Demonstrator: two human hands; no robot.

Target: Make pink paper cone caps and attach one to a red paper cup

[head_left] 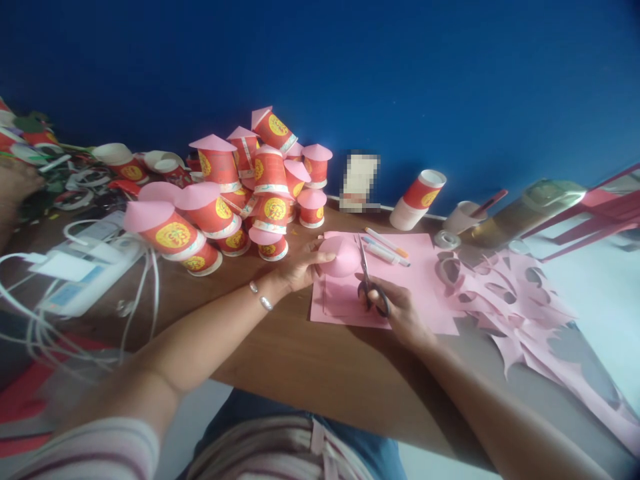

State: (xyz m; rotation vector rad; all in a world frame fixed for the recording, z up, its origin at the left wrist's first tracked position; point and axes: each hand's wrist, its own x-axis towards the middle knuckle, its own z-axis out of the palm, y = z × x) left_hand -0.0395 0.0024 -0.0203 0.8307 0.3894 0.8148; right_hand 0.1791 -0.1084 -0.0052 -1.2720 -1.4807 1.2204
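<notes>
My left hand (303,263) grips a pink paper circle (341,259) by its left edge, thumb on top. Round the handles of a pair of black-handled scissors (365,270) my right hand (400,307) is closed. The blades point away from me along the circle's right edge; whether they touch the paper I cannot tell. Beneath both hands lie pink paper sheets (420,293). Several pens (383,250) rest on the sheets just beyond the scissors.
Red paper cups with pink cone tops (215,163) are piled at the back left. A white power strip (90,267) with cables lies left. A cup stack (417,200) stands by the blue wall. Pink paper scraps (505,293) spread right, near a roll of tape (447,240) and a bottle (520,213).
</notes>
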